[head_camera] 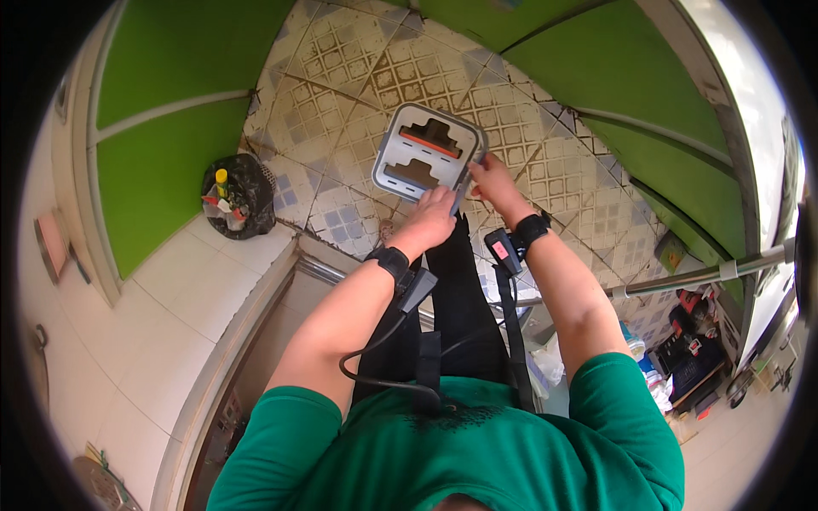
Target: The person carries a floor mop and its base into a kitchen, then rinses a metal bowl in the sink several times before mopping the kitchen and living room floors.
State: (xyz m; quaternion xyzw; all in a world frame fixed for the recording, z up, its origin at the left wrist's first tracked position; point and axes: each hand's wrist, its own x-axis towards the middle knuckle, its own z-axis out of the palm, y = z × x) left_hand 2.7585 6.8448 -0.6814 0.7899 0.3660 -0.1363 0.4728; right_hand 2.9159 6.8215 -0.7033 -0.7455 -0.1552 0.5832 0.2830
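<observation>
Both my hands are at a white and grey plastic container, held low in front of me over the tiled floor. Two stepped dark cutouts show in its white face, the farther one edged with an orange strip. My left hand lies on the near edge, its fingers over the rim. My right hand grips the right-hand rim with bent fingers. Part of the container's right side is hidden by my hands. Each wrist wears a black strap with a small cabled device.
A black-bagged waste bin with a yellow-capped bottle stands at the left. Green panels flank the floor. A raised door sill runs along my left, and a metal rail crosses at the right, near piled household items.
</observation>
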